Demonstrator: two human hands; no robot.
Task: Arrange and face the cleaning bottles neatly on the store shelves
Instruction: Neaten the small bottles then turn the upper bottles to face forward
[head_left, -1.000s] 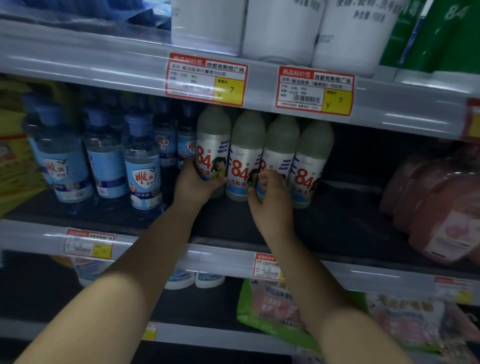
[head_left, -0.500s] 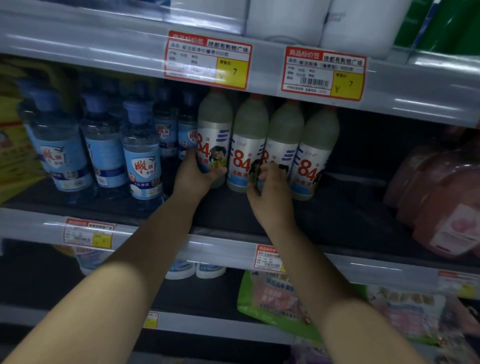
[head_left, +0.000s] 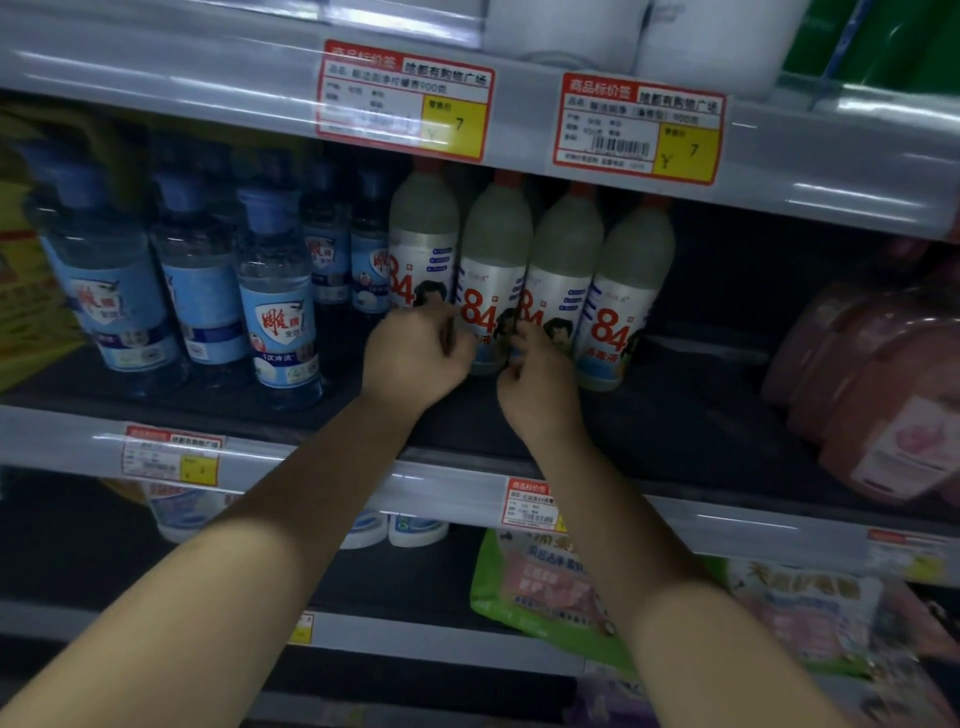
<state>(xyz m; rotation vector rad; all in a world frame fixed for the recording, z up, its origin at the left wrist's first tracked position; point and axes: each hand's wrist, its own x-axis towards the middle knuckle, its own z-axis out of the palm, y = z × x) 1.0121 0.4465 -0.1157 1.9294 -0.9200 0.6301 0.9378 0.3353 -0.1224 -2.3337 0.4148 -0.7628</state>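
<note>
Four white "84" disinfectant bottles with red caps stand in a row on the middle shelf (head_left: 675, 415): first (head_left: 423, 234), second (head_left: 491, 270), third (head_left: 563, 260) and fourth (head_left: 623, 291). Their labels face roughly forward. My left hand (head_left: 415, 353) is curled over the first bottle's base, with its fingertips against the second bottle's left side. My right hand (head_left: 537, 379) grips the third bottle's base, fingers at the seam with the second. The hands hide the lower labels of the first and third bottles.
Blue-capped clear bottles (head_left: 278, 301) fill the shelf to the left. Pink refill pouches (head_left: 883, 395) lie at the right, with bare dark shelf between them and the fourth bottle. Price tags (head_left: 405, 98) hang on the shelf edge above. Green and pink bags (head_left: 540, 582) sit below.
My left hand has slid right along the first bottle's base toward the second bottle. My right hand has risen slightly on the third bottle. The view has tilted down a little.
</note>
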